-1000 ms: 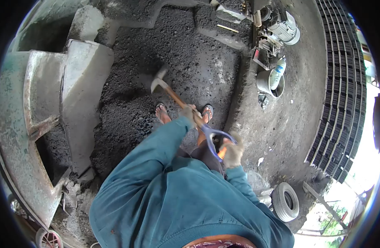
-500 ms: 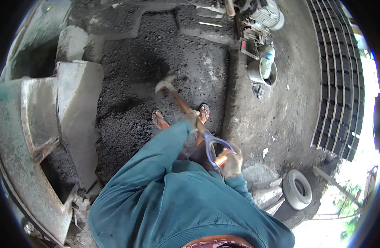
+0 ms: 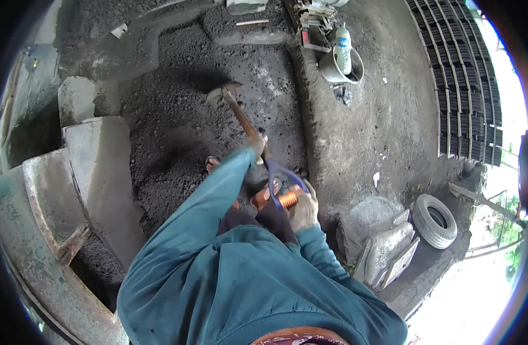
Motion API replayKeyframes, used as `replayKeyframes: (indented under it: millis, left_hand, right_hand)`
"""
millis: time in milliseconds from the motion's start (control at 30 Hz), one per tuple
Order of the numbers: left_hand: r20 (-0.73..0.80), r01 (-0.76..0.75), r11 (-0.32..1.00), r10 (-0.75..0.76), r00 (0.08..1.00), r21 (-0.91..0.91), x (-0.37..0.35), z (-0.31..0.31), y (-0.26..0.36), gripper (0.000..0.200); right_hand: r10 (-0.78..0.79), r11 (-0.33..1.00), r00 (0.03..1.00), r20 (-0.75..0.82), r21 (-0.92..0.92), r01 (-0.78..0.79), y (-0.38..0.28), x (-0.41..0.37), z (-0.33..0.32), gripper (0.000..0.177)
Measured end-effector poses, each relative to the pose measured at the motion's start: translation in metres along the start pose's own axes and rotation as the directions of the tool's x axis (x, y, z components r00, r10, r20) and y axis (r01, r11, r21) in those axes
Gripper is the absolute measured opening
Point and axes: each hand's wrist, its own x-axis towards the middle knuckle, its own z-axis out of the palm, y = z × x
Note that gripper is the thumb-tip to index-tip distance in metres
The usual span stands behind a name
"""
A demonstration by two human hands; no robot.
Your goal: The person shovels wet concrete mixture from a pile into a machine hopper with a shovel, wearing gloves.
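Note:
A shovel (image 3: 239,112) slants across the middle of the view, its blade lying on dark, gravelly material (image 3: 183,98). My left hand (image 3: 256,147), in a pale glove, is wrapped round the wooden shaft. Nearer my body, my right hand (image 3: 304,210), also gloved, is closed at the orange grip (image 3: 288,200) of the blue D-shaped handle. Its fingers are partly hidden. My feet in sandals stand just under the shovel.
Concrete blocks (image 3: 100,167) and a green metal edge (image 3: 16,207) lie left. On the right are a bucket (image 3: 328,68) with a bottle (image 3: 344,46), a tire (image 3: 435,221), stacked sacks (image 3: 379,241) and dark racks (image 3: 465,86). A raised ledge runs beside the pit.
The view has shifted and turned slightly, and my body has moved. The shovel's blade and both hands sit higher in view, still on the shovel. My right foot has moved closer to my body.

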Motion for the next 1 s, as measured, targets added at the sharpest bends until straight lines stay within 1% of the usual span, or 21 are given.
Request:
replayKeyframes:
  millis: [67,100,133,167,200,233,267,300,333,400,500,600,633,667,733,800,867,900,933,967,1000]
  left_hand:
    - [-0.076,0.128,0.970,-0.147,0.986,-0.206,0.020,0.015,-0.011,0.026]
    - [-0.030,0.227,0.973,-0.229,0.973,-0.047,0.022,0.028,-0.027,0.025]
    - [-0.027,0.119,0.975,-0.116,0.993,0.188,0.008,0.049,-0.045,0.024]
    - [-0.023,0.011,0.911,-0.002,1.000,0.413,-0.007,0.069,-0.062,0.023]
    - [0.082,0.063,0.962,-0.087,0.993,0.265,-0.004,0.100,-0.101,0.015]
    - [0.186,0.149,0.981,-0.171,0.968,0.126,0.000,0.130,-0.140,0.011]
    - [0.271,0.364,0.903,-0.300,0.915,-0.228,-0.065,0.137,-0.101,0.003]
    - [0.349,0.547,0.658,-0.421,0.837,-0.517,-0.140,0.141,-0.053,0.006]
    - [0.396,0.567,0.600,-0.406,0.823,-0.563,-0.150,0.157,-0.053,0.016]
    - [0.604,0.726,0.402,-0.402,0.688,-0.559,-0.147,0.172,-0.069,0.023]
    - [0.602,0.697,0.342,-0.352,0.717,-0.631,-0.169,0.156,-0.051,0.030]
    - [0.524,0.582,0.438,-0.259,0.812,-0.685,-0.169,0.118,-0.056,0.032]
    - [0.506,0.555,0.482,-0.240,0.828,-0.678,-0.153,0.107,-0.076,0.036]
    - [0.494,0.506,0.484,-0.164,0.854,-0.714,-0.159,0.090,-0.082,0.032]
    - [0.456,0.405,0.486,-0.015,0.890,-0.774,-0.172,0.052,-0.098,0.026]
    - [0.431,0.357,0.477,0.052,0.901,-0.803,-0.160,0.023,-0.129,0.016]
    - [0.275,0.198,0.409,0.137,0.952,-0.891,-0.182,0.004,-0.146,0.014]
    - [0.189,0.113,0.362,0.184,0.965,-0.925,-0.196,0.001,-0.154,0.015]
    - [0.119,0.049,0.323,0.200,0.973,-0.945,-0.211,0.002,-0.165,0.015]
    - [0.046,-0.017,0.282,0.217,0.975,-0.959,-0.223,0.002,-0.174,0.015]
    - [-0.027,-0.082,0.239,0.228,0.973,-0.968,-0.235,0.000,-0.185,0.016]
  right_hand:
    - [-0.110,0.993,0.988,0.104,-0.021,0.113,0.009,-0.002,-0.021,0.052]
    - [-0.041,0.992,0.997,0.065,0.119,0.033,0.001,-0.016,-0.033,0.051]
    - [0.029,0.964,0.999,0.025,0.263,-0.034,-0.013,-0.035,-0.036,0.051]
    - [0.083,0.983,0.995,-0.063,0.168,-0.072,-0.026,-0.053,-0.056,0.052]
    - [0.137,0.989,0.979,-0.151,0.079,-0.126,-0.039,-0.071,-0.075,0.052]
    - [0.037,0.995,0.985,-0.167,0.094,-0.021,-0.059,-0.096,-0.074,0.052]
    - [-0.064,0.991,0.981,-0.181,0.107,0.084,-0.079,-0.122,-0.072,0.052]
    - [-0.180,0.983,0.980,-0.090,0.030,0.184,-0.105,-0.143,-0.057,0.048]
    - [-0.275,0.940,0.960,-0.051,-0.226,0.257,-0.130,-0.158,-0.032,0.045]
    - [-0.355,0.844,0.935,-0.004,-0.433,0.318,-0.156,-0.169,0.012,0.048]
    - [-0.293,0.725,0.948,0.128,-0.616,0.307,-0.167,-0.166,0.030,0.054]
    - [-0.153,0.677,0.936,0.317,-0.656,0.333,-0.146,-0.157,0.020,0.057]
    - [-0.132,0.605,0.903,0.410,-0.688,0.401,-0.133,-0.150,0.008,0.057]
    - [-0.134,0.424,0.802,0.582,-0.697,0.577,-0.126,-0.146,0.005,0.056]
    - [-0.016,0.383,0.698,0.716,-0.640,0.666,-0.112,-0.145,-0.006,0.056]
    - [0.070,0.467,0.670,0.739,-0.618,0.633,-0.102,-0.144,-0.023,0.055]
    - [0.143,0.527,0.635,0.759,-0.601,0.601,-0.101,-0.145,-0.043,0.055]
    - [0.173,0.550,0.620,0.765,-0.597,0.583,-0.106,-0.146,-0.051,0.055]
    - [0.203,0.571,0.604,0.771,-0.594,0.566,-0.110,-0.146,-0.062,0.055]
    - [0.138,0.626,0.557,0.819,-0.508,0.592,-0.107,-0.141,-0.075,0.055]
    - [0.161,0.608,0.547,0.821,-0.519,0.601,-0.112,-0.142,-0.084,0.055]
